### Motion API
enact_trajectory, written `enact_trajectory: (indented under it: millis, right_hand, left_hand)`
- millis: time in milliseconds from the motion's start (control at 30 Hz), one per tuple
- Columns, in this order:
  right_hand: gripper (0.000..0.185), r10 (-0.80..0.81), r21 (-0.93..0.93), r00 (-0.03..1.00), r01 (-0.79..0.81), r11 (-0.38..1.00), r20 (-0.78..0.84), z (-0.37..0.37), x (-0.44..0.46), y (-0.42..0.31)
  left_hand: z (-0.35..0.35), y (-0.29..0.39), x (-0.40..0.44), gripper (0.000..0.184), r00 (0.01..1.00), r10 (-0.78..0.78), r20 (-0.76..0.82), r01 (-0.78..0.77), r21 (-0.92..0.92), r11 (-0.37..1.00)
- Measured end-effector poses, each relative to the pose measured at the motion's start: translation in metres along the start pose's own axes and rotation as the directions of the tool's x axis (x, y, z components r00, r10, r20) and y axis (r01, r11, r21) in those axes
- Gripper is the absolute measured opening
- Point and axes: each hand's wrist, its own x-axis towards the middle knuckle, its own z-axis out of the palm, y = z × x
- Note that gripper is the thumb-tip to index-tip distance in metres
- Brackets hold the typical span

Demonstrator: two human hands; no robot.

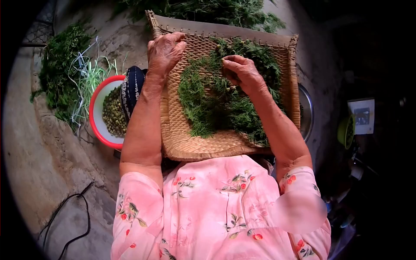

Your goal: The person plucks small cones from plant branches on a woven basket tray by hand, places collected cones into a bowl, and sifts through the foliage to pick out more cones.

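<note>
A woven basket tray lies in front of my body, with feathery green sprigs spread over its middle and right side. My left hand is at the tray's upper left, its fingers bent and pressed together; whether anything is inside them is hidden. Over the sprigs on the right, my right hand is closed in a pinch, thumb against fingers. What it holds, if anything, is too small to make out.
A red-rimmed white bowl of small green pods, partly covered by dark patterned cloth, stands left of the tray. Greenery and plastic strings lie farther left. A metal basin shows at right, a black cable at lower left.
</note>
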Motion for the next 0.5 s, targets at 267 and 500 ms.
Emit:
enact_trajectory:
  millis: [267,500]
  right_hand:
    - [0.020,-0.315,-0.085,0.877,0.305,0.949,-0.362,-0.076,-0.088,-0.070]
    - [0.024,-0.378,-0.448,0.578,0.024,0.894,-0.723,-0.247,-0.158,-0.003]
  left_hand:
    - [0.007,-0.003,0.003,0.031,0.998,0.033,-0.048,-0.031,0.023,0.999]
    - [0.010,0.001,-0.002,0.029,1.000,0.000,-0.032,-0.003,-0.083,0.997]
